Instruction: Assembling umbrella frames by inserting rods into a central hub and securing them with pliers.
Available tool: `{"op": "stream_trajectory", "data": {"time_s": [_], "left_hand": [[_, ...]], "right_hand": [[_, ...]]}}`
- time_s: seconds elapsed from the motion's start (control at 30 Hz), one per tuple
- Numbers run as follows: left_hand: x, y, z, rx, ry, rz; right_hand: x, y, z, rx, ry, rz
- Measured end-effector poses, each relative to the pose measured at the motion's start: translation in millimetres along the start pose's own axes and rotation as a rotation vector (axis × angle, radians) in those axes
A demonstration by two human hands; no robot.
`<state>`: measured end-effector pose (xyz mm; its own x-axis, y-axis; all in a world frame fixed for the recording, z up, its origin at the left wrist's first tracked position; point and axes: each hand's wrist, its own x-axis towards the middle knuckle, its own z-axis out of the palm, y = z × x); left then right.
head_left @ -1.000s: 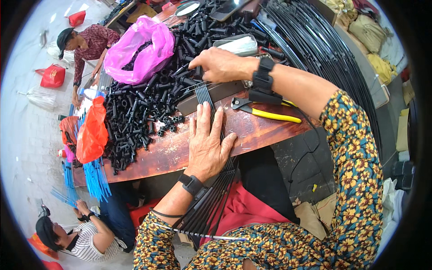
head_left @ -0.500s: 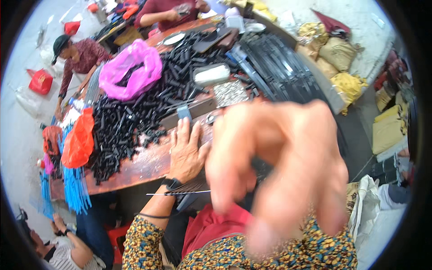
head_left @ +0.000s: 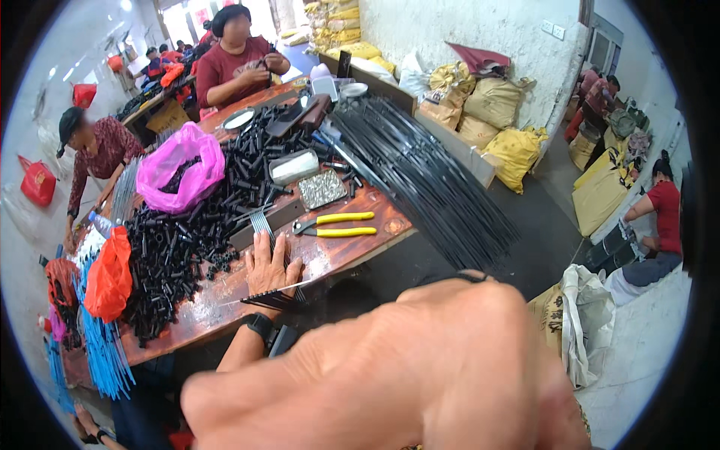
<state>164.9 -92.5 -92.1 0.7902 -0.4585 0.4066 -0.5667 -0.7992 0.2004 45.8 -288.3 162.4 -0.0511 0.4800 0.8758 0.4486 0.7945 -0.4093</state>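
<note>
My left hand (head_left: 271,264) lies flat on the table's near edge, fingers stretched out. Its fingertips touch several thin grey-blue rods (head_left: 260,222) beside a dark rectangular bar (head_left: 283,216). Across that wrist passes a thin pale rod, with a fan of dark thin rods (head_left: 268,301) next to it. My right hand (head_left: 390,367) looms large and blurred close to the camera; its knuckles and back show, but its fingers are hidden. Pliers with yellow handles (head_left: 345,219) rest on the table, right of my left hand. Small black tubular parts (head_left: 180,247) form a large heap on the left.
A metal tray of small metal pieces (head_left: 322,189) and a clear box (head_left: 294,166) stand mid-table. Long black strips (head_left: 427,180) overhang the right side. A pink bag (head_left: 180,166) sits on the heap. Co-workers are at the far side (head_left: 232,71) and left (head_left: 105,154).
The view has tilted up, showing more of the room. My right hand has come down and nearer the camera, uncovering the yellow-handled pliers. My left hand stays flat on the table.
</note>
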Motion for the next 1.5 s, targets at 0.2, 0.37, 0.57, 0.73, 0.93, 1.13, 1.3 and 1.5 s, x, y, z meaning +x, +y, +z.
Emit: {"op": "stream_trajectory", "data": {"time_s": [0.2,0.37,0.57,0.73,0.93,1.13,1.3,1.5], "left_hand": [[3,9,-8,-0.002,-0.051,0.011],[1,5,-1,0.009,-0.021,0.008],[-5,7,-7,-0.001,-0.036,0.011],[-3,4,-3,0.0,-0.018,0.017],[0,4,-1,0.06,-0.025,0.0],[4,10,-2,0.044,-0.047,0.023],[1,7,-9,0.056,-0.069,0.014],[0,12,-12,0.043,-0.092,0.012]], "right_hand": [[16,-2,-3,-0.057,-0.039,0.039],[25,-4,-8,-0.1,-0.061,0.054],[37,-6,-12,-0.156,-0.087,0.056],[32,-3,-12,-0.17,-0.055,0.057],[16,13,1,-0.159,0.056,-0.009],[11,34,16,-0.116,0.132,-0.104],[9,46,21,-0.101,0.171,-0.148],[4,54,22,-0.087,0.209,-0.182]]}}
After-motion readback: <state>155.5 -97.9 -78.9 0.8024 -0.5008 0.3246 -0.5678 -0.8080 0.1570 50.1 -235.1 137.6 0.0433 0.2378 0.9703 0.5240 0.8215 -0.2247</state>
